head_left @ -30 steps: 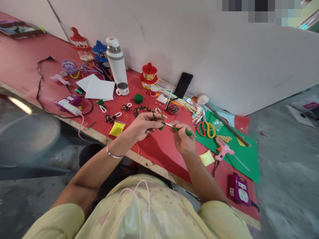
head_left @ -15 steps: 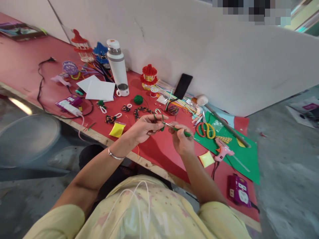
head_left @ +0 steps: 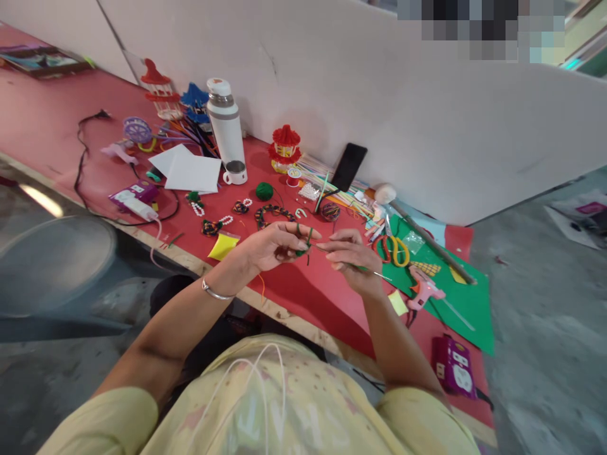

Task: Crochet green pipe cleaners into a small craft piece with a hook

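Observation:
My left hand [head_left: 272, 248] pinches a small piece of green yarn work [head_left: 302, 251], with a strand looped up around its fingers. My right hand [head_left: 355, 260] is closed around a crochet hook [head_left: 382, 275], whose metal shaft sticks out past the palm at the lower right. Its green handle is mostly covered by the fingers. The right fingertips are close to the yarn at the left hand; whether the hook's tip is in a stitch cannot be made out. Behind the hands lie a green yarn ball [head_left: 264, 191] and a dark braided multicoloured cord [head_left: 272, 216].
A white flask [head_left: 228, 136] and its cup [head_left: 236, 172] stand at the back, near a red lantern-like model [head_left: 285, 150]. To the right are scissors [head_left: 401, 251], a pink glue gun [head_left: 424, 287] and a purple power strip [head_left: 454, 368]. A yellow packet [head_left: 222, 246] lies left of the hands.
My right hand has turned, its fingers now stretched over the hook and covering the handle. The left hand keeps the green yarn in nearly the same spot.

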### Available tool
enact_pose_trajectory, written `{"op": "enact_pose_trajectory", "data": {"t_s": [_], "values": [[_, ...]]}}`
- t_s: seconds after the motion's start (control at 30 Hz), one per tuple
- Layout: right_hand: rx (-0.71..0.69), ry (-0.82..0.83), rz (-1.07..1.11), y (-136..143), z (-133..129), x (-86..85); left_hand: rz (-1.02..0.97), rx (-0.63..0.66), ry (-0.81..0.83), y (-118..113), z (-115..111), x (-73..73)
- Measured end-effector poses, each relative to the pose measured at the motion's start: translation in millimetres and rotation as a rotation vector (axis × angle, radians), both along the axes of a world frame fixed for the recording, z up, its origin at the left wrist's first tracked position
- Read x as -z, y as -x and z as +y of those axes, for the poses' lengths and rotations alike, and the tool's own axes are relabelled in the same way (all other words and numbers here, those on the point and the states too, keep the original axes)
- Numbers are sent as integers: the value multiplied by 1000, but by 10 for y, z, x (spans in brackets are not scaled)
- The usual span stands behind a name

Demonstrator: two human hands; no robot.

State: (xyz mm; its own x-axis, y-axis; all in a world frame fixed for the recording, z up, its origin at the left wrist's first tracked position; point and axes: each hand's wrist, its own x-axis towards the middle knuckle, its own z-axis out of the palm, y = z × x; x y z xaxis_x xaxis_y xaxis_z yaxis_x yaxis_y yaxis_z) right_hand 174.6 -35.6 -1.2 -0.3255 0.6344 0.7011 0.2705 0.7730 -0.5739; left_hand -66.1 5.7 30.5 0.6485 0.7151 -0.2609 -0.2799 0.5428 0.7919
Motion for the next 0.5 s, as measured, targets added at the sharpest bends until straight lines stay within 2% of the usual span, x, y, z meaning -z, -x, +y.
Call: {"op": "enact_pose_trajectory", "data": {"t_s": [0.2,0.5], "values": [[-83,-70,-110,-112,-13,-190,50,66,15,19,21,-30],[-180,-18,-281,-199,-43,-435,168,183,-71,18,69,-55]]}}
